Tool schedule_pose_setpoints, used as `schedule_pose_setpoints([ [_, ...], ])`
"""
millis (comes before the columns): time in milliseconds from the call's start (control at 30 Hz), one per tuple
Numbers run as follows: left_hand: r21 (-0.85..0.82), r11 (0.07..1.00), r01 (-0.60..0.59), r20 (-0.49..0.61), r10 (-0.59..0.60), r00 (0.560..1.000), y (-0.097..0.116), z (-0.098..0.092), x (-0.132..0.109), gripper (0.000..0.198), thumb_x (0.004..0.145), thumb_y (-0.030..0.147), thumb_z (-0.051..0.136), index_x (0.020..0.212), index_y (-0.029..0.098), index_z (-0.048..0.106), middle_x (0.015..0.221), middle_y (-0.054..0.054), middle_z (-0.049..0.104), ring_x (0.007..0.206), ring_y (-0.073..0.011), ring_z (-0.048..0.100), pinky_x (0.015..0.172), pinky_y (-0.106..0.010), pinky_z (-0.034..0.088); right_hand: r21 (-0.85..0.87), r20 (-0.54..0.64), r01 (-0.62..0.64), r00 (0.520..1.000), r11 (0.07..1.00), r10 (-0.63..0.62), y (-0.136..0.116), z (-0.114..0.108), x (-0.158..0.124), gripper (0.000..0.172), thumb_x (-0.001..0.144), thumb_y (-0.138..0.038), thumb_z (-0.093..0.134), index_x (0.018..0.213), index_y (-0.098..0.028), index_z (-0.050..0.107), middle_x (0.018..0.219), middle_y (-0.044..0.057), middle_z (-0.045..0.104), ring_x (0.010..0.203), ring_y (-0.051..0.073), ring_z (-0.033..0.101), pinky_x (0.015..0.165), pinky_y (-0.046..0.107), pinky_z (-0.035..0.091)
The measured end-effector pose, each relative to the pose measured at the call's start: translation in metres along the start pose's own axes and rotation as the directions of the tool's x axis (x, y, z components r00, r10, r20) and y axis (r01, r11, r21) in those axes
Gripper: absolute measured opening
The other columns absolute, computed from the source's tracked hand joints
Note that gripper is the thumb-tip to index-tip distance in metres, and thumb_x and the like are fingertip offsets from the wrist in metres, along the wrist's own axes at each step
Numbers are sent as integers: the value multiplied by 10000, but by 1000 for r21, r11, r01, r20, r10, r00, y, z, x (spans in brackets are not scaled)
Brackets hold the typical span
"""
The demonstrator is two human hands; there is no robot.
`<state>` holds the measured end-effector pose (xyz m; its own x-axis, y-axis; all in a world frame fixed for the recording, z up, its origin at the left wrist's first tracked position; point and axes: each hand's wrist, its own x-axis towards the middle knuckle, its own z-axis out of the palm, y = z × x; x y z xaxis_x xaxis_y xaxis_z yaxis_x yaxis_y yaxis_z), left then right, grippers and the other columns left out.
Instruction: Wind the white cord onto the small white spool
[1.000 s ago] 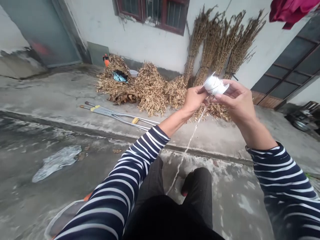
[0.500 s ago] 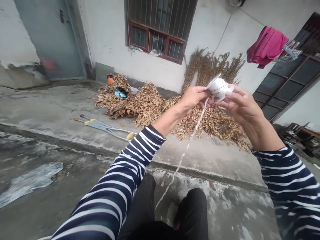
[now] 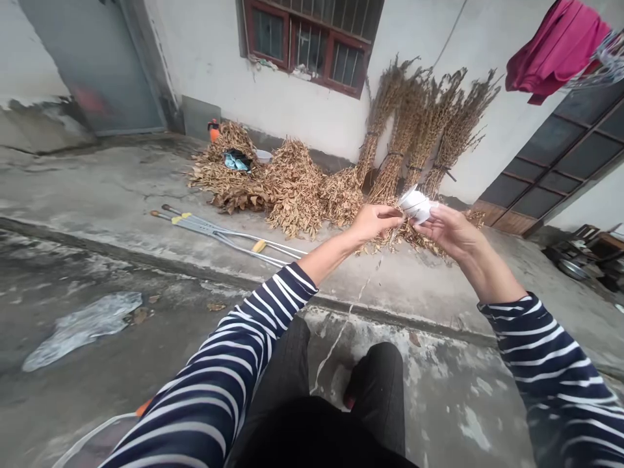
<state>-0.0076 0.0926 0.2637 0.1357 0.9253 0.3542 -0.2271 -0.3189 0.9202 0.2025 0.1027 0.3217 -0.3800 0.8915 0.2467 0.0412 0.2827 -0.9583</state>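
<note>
Both my arms reach out ahead of me in navy-and-white striped sleeves, elbows bent a little and wrists drawn in toward each other at chest height. My right hand (image 3: 451,231) is turned palm up and inward, its grip clamped on one spool of white string (image 3: 416,203), fingertips wrapped about the spool's right end so that it tilts up to the left. My left hand (image 3: 373,221) sits just beside it, knuckles up, its grip pinched together on the single strand of string (image 3: 347,316) where it leaves the spool. From there the strand hangs slack down between my two knees toward the concrete floor (image 3: 146,390). The spool itself is in the air, touching nothing but my hands, above the raised edge of the concrete step (image 3: 429,322). On that step, near its left part, lie two crutches (image 3: 229,235) side by side. Behind them is a heap of dried stalks (image 3: 292,185), and four tied bundles of dried plants (image 3: 422,130) stand upright against the white wall. One pink garment (image 3: 556,45) hangs at the upper right, and one crumpled plastic sheet (image 3: 82,325) lies on the floor toward its left edge.
</note>
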Motion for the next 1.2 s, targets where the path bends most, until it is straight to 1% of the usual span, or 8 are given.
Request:
schedule_pose_setpoints([
  [233,-159,987,29,-83,-42,996,-9,18,4,78,847,144,781,914,108,797,872,-68,779,670,-90,638,624,-235,530,45,24,1,1000,999,-2,1,9,-1,444,670,-378,939,1038,-188,779,1010,94,818,842,231,791,863,442,705],
  [400,-254,950,180,89,-162,983,-5,13,-2,96,849,158,787,921,96,776,814,-74,760,665,-102,662,626,-228,502,54,23,-7,1000,999,6,7,5,-6,441,671,-375,937,1043,-195,784,1017,86,815,838,212,789,841,394,708],
  [500,-203,952,227,162,-196,967,-4,7,-7,63,846,111,753,901,84,765,742,-56,730,649,-104,662,628,-229,493,35,33,-23,999,999,21,11,2,-9,427,689,-375,922,1049,-196,777,1012,88,813,843,225,791,858,419,707],
  [600,-133,960,246,178,-221,959,-10,3,-11,101,845,87,725,939,83,762,793,-75,752,703,-119,691,602,-219,468,71,7,-29,1000,997,29,11,0,-11,406,695,-358,912,1043,-201,774,1004,83,814,866,238,792,870,418,707],
  [733,-73,968,240,86,-233,969,-21,0,-16,134,826,78,732,956,85,768,959,-114,785,802,-142,710,605,-221,475,134,-6,-65,998,989,66,10,0,-13,379,717,-332,895,1046,-201,761,1027,102,812,942,258,791,878,398,706],
  [900,-127,989,76,-117,-91,989,-21,9,-20,161,834,95,737,988,102,784,1035,-99,787,866,-146,706,722,-257,566,158,7,-104,995,982,104,13,5,-16,393,691,-310,907,1035,-182,765,1033,107,806,908,239,787,834,367,708],
  [1000,-208,976,63,-96,-84,992,-16,19,-19,191,832,119,762,1021,109,785,1065,-94,793,854,-143,712,813,-297,594,144,21,-111,994,983,109,12,9,-16,412,662,-290,927,1029,-174,783,1027,100,803,891,220,776,826,348,702],
  [1200,-324,942,86,-47,-106,993,-18,23,-18,118,822,137,781,937,114,776,929,-78,794,860,-155,732,893,-322,572,69,34,-77,997,995,75,7,10,-16,427,654,-329,944,1025,-191,785,1023,93,797,870,224,763,809,391,701],
])
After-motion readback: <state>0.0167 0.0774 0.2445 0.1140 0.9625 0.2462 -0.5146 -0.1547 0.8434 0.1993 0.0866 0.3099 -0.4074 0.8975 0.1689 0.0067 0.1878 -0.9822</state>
